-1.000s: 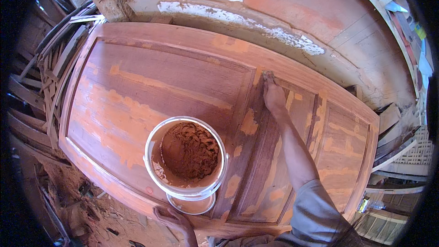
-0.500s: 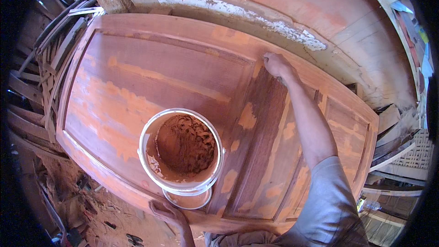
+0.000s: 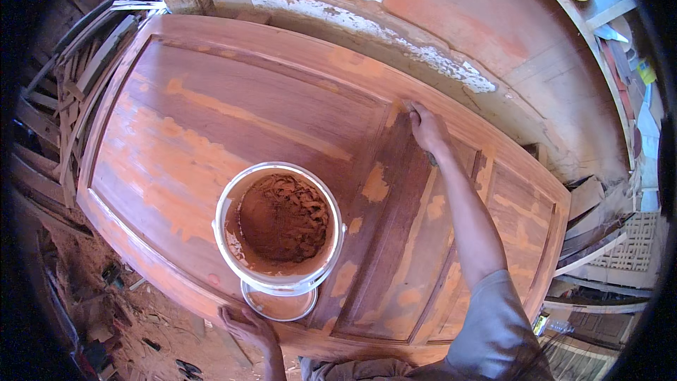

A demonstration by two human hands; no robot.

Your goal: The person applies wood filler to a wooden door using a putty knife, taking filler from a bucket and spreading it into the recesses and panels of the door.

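A large wooden door [image 3: 233,120] lies flat, seen from above, its reddish panelled surface blotched with orange patches of filler. The person's right hand [image 3: 425,129] reaches far out to the upper edge of the door's middle, at the corner where the big panel meets a vertical rail; its fingers are curled down and pressed against the wood, and a small dark tool [image 3: 431,158] shows just under the palm, though how it is gripped cannot be made out. The left hand [image 3: 247,326] rests at the door's near edge, fingers spread and lying flat on the wood, holding nothing. Just beyond this hand stands a white bucket [image 3: 279,229] on the door, filled with reddish-brown paste, and a round lid [image 3: 279,303] smeared with the same colour sits partly beneath it. Scrap wood strips [image 3: 63,99] are piled to the left of the door, and a plastered, paint-stained wall [image 3: 451,21] runs behind it.
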